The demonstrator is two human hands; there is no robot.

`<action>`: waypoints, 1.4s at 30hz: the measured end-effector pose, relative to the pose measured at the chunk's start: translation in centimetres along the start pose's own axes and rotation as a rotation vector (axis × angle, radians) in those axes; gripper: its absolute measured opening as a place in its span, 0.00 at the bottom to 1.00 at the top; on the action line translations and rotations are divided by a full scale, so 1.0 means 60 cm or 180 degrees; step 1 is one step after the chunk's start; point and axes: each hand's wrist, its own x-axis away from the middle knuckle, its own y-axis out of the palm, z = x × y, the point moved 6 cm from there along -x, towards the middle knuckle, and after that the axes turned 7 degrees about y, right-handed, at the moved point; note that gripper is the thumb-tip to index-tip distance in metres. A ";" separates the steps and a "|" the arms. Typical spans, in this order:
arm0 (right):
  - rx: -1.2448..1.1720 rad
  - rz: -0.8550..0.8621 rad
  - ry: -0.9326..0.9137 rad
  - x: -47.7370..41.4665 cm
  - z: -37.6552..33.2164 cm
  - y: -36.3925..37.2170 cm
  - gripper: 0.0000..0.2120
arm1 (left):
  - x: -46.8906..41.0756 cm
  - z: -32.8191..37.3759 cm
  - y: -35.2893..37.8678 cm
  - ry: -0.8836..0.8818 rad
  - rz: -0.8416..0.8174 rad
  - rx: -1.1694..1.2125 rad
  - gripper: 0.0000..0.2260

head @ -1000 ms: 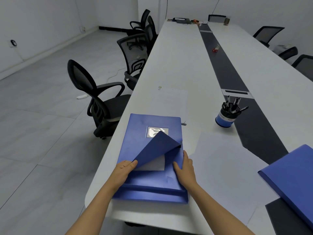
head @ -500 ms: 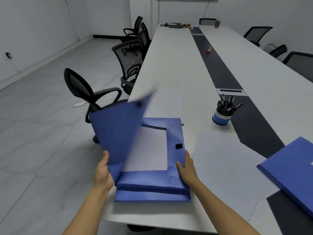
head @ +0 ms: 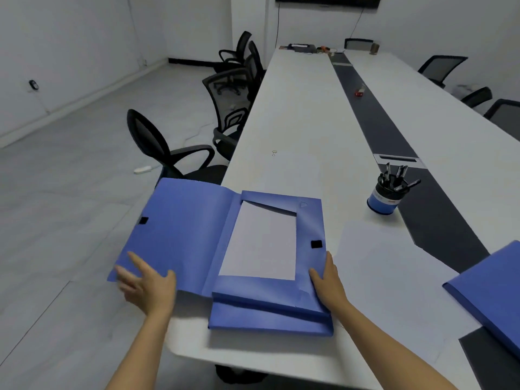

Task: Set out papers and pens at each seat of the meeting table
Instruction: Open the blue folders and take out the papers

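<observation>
While the blue folder [head: 183, 235] lies open, the left hand [head: 146, 285] spreads empty fingers; the right hand [head: 327, 282] presses it with flat fingers.

And there were the two arms, both bare. The left forearm [head: 140, 347] was slim and smooth, bare from the bottom edge of the view up to a narrow wrist. The left hand [head: 146, 285] was bare as well, its fingers [head: 139, 264] long and smeared by blur, so the nails could not be made out. The right forearm [head: 388, 342] was bare too, a shade broader in view. The right hand [head: 327, 282] showed sharper, bare, with the thumb plain to see.
</observation>
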 end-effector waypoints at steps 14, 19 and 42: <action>0.0171 -0.0023 0.0069 0.009 -0.011 -0.008 0.32 | 0.042 0.179 0.119 -0.0326 -0.2702 0.1358 0.07; 0.0050 0.0008 0.0168 0.022 0.000 -0.001 0.33 | 0.031 0.154 0.132 -0.1453 -0.3012 0.1799 0.11; -0.0200 -0.0069 0.0192 0.053 -0.009 -0.006 0.30 | 0.013 0.129 0.113 -0.0793 -0.3569 0.1235 0.07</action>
